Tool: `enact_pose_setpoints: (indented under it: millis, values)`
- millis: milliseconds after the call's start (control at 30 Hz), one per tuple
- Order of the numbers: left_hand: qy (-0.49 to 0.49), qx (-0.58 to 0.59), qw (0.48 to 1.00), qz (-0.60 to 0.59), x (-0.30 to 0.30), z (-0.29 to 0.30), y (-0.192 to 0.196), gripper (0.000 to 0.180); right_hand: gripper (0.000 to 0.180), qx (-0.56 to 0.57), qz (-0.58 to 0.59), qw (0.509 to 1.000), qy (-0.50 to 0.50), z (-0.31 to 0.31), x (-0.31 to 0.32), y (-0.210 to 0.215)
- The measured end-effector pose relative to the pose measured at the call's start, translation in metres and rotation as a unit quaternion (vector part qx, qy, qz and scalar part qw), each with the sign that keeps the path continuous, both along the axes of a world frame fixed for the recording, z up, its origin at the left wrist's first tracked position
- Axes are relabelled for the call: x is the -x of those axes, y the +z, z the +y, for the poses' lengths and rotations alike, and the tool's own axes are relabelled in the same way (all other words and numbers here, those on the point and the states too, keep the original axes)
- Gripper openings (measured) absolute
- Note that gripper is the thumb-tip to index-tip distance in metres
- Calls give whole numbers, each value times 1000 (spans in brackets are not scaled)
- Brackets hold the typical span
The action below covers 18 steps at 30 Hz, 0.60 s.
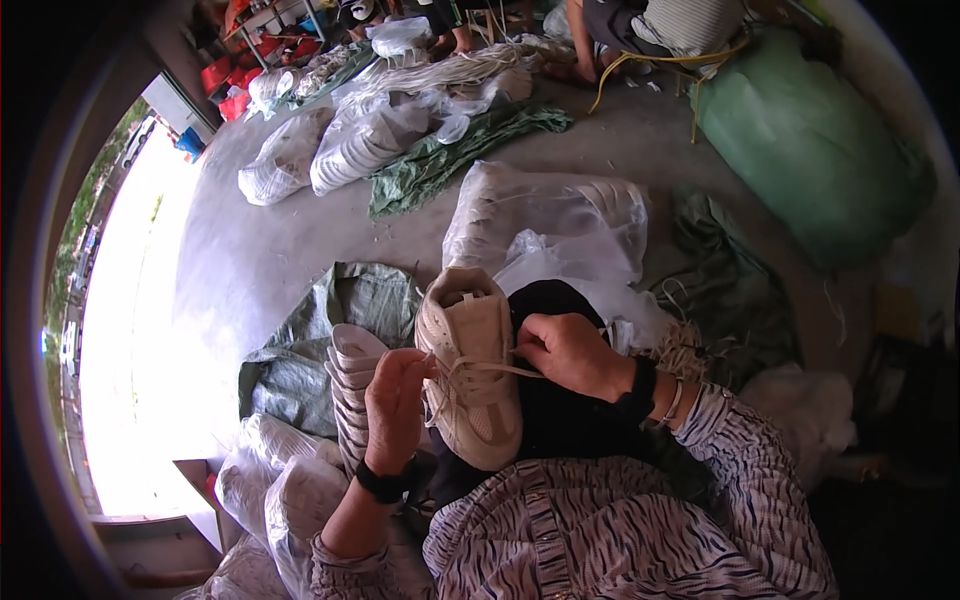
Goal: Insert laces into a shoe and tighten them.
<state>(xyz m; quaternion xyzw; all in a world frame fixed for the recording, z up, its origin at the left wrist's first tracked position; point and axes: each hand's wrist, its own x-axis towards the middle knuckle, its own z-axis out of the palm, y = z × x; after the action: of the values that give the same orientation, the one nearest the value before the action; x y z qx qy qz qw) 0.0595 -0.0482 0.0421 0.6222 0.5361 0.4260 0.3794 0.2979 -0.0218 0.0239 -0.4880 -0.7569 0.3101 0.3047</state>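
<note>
A cream lace-up sneaker (482, 425) rests on my dark-clothed lap, its toe pointing toward me and its collar away. My left hand (395, 405) is closed in a pinch at the shoe's left side, on a shoelace whose tip shows by the fingertips. On the other side, my right hand (580, 352) pinches the shoelace (505, 368), which runs taut from the eyelets to the fingers. Laces cross over the shoe's tongue. Close by my left hand stands a stack of nested pale shoe parts (350, 385). A bundle of loose laces (682, 348) lies beyond my right wrist.
Clear plastic bags of pale shoe parts (545, 215) lie ahead, with more bags (290, 490) at lower left. Green woven sheets (300, 325) spread on the floor. A large green sack (810, 150) sits far right. Other people (690, 25) sit at the back.
</note>
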Motion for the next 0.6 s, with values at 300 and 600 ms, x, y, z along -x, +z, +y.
enact_pose_setpoints:
  millis: [300, 600]
  values:
    - [-37, 112, 993, -9, 3, -9, -14, 11, 7, 13, 31, 994, 105, 4, 0, 3]
    - [-106, 81, 991, 0, 5, 4, -15, 16, 7, 105, 68, 986, 110, 5, -1, 4]
